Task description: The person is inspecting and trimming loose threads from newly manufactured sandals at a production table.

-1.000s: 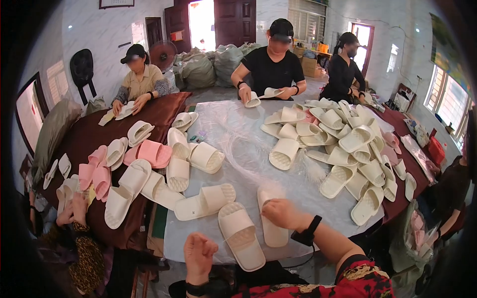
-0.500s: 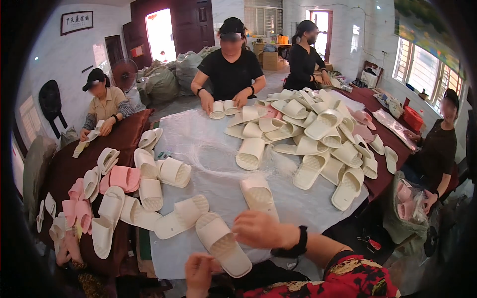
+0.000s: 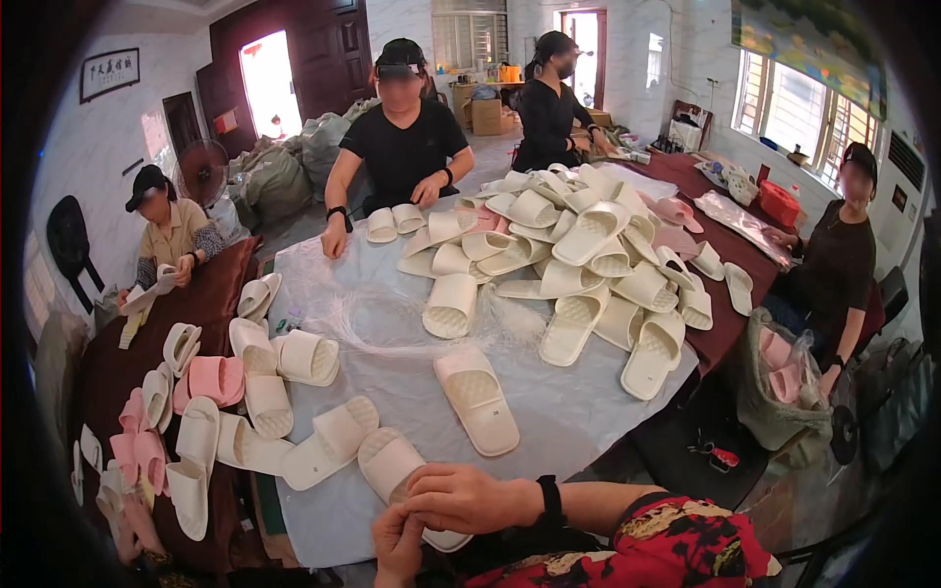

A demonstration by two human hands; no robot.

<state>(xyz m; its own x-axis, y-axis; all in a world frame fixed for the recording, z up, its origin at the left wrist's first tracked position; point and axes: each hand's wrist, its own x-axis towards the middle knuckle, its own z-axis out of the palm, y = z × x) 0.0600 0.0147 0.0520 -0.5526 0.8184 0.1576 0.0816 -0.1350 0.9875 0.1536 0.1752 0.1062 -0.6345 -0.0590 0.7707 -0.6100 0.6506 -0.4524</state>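
Close in front of me, a cream slide slipper (image 3: 387, 461) lies on the sheet, its near part hidden behind my hands. My left hand (image 3: 397, 545) is closed, thumb and fingers pinched together at the slipper's near end. Over the slipper's strap, my right hand (image 3: 461, 495) is closed too, its fingertips meeting those of the left. Whatever sits between the fingers is too small to make out. Just beyond, a single cream slipper (image 3: 477, 402) rests sole down, apart from the others. Another cream slipper (image 3: 333, 441) lies beside the near one on the left.
A large heap of cream slippers (image 3: 588, 250) covers the right of the plastic-sheeted table (image 3: 392, 304). Clear threads (image 3: 368, 333) lie mid-table. Cream and pink slippers (image 3: 211, 382) line the left. Several co-workers sit or stand around, including a person in black (image 3: 404, 147) opposite.
My right hand has come down to meet my left, and both fingertips now touch. The person opposite has taken a hand off a pair of slippers. The whole view has shifted slightly.
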